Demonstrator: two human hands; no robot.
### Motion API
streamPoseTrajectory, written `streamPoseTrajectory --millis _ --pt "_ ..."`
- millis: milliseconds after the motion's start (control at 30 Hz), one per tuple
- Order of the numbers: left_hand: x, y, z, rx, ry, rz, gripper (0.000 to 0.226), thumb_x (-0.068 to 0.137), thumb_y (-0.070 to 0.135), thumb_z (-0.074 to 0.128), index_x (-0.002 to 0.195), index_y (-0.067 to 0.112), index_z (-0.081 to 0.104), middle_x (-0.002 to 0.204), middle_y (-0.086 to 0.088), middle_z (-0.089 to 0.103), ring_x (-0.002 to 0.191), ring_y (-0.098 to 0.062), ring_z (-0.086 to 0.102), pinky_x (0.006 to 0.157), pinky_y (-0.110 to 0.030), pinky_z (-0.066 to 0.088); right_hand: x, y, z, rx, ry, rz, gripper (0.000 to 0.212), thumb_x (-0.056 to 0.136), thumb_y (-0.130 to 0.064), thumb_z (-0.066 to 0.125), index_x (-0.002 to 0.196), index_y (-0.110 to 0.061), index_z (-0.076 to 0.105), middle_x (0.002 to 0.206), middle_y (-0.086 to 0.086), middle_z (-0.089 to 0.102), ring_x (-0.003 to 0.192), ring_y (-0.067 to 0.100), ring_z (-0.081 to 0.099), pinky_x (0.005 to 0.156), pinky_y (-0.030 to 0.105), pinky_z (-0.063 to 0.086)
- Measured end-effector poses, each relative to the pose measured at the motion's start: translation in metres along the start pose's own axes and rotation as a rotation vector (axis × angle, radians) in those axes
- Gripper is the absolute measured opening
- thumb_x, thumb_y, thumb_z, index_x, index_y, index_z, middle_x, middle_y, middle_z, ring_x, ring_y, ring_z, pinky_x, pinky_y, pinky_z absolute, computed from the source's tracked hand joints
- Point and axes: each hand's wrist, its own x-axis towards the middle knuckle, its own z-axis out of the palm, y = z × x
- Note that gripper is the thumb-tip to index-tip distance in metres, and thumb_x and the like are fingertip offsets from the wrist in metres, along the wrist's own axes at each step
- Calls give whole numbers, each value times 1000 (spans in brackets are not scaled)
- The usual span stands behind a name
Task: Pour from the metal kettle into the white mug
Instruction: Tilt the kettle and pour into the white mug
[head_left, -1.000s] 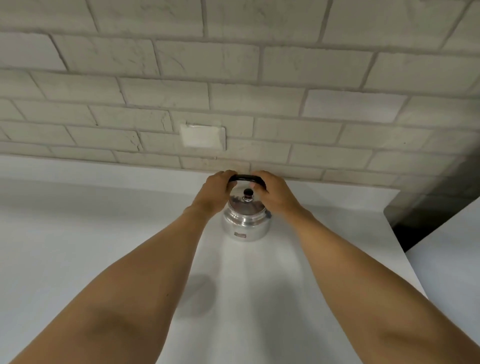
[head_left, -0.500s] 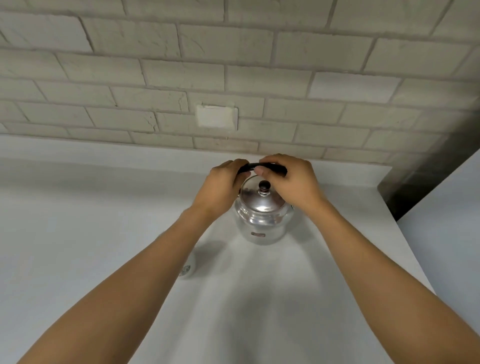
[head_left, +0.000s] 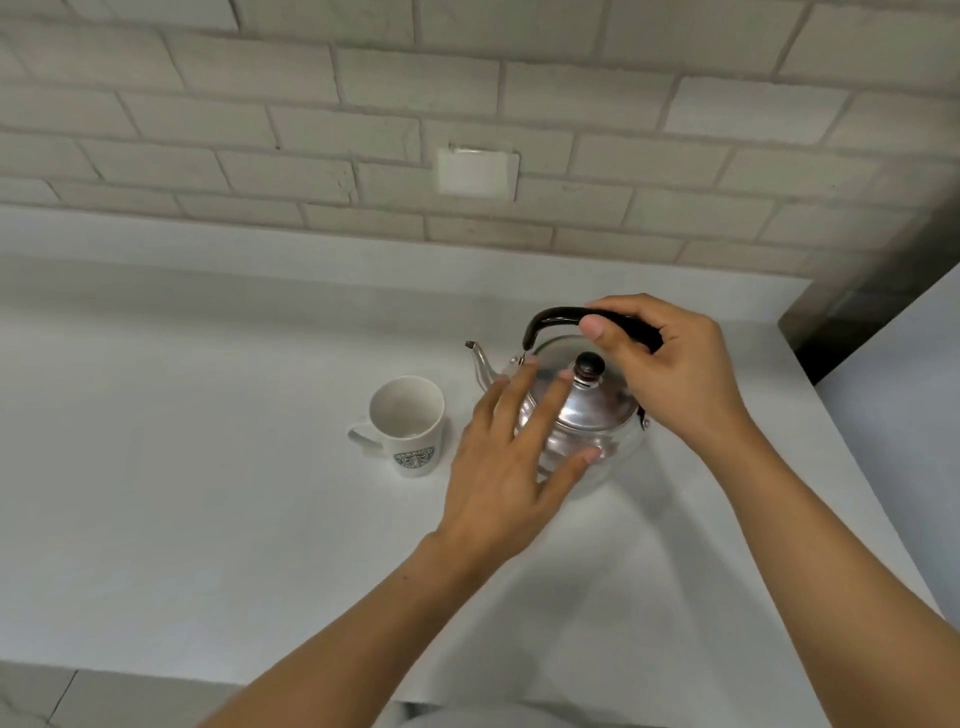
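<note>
Holding the black handle tight in our right hand so the kettle, right of middle, can tip, we spread our open left hand by its side, spout aimed at the mug just left.

Kettle held beside mug on the table

Right hand grips metal kettle handle; left hand spreads open; white mug stands upright.
</note>
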Motion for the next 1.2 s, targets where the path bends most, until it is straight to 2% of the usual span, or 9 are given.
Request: streamPoseTrajectory --millis 133,300,467,567,633,733,800,1067,1200 --pt "-2 -3 6 58 -60 13 81 101 67 43 168 29 20 179 -3 9 165 -38 6 131 -51 20 -11 -7 6 -15 -20 4 22 92 -43 73 108 -28 79 101 -19 78 100 -2 71 86 11 51" --pt "-5 -6 7 -64 -123 -60 91 101 68 41 170 19 7 179 2 5 164 -20 -11 132 -41 10 -15 -16 12 -37 -59 -7 19 90 -43 74 106 -34 79 103 -27 75 98 -7 70 82 6 49" --pt "-9 -3 5 -122 -68 -107 88 102 66 44 170 22 8 179 5 7 163 -12 -11 130 -31 6 -9 -26 18 -109 -114 -41 19 91 -42 73 107 -32 79 101 -25 76 97 -7 70 82 6 48" --pt "-11 -2 3 -143 -52 -169 86 103 66 46 170 24 10 179 8 6 165 -15 -8 121 -21 1 -4 -35 24 -169 -175 -82 18 92 -41 73 106 -33 79 95 -28 75 97 -10 68 81 3 46" --pt "-11 -2 2 -179 -53 -196 85 104 64 45 170 24 10 179 9 6 166 -15 -5 122 -24 7 1 -41 29 -220 -217 -117 21 92 -41 73 109 -30 79 97 -23 76 98 -6 69 83 5 48" --pt "-11 -1 -1 -280 -43 -220 82 106 60 47 170 21 12 178 8 10 166 -15 0 132 -40 21 9 -51 34 -289 -272 -168 26 92 -40 73 113 -27 80 104 -15 78 100 -1 68 86 6 48" --pt "-11 1 -2 -331 -38 -242 82 106 59 45 170 21 11 178 7 9 166 -14 -1 132 -45 21 15 -57 36 -334 -312 -209 25 92 -41 73 113 -27 79 105 -14 78 100 0 67 86 6 47" --pt "-1 4 -6 -472 27 -295 79 109 55 42 170 23 5 179 10 6 165 -7 0 134 -41 15 39 -83 48 -483 -434 -328 32 92 -47 71 118 -28 79 95 -8 76 83 4 62 82 28 53" --pt "5 5 -8 -566 67 -296 75 109 48 47 170 20 13 176 4 19 164 -13 14 131 -46 25 50 -93 54 -566 -507 -353 38 94 -53 66 123 -31 76 97 -4 75 91 16 68 82 42 55"
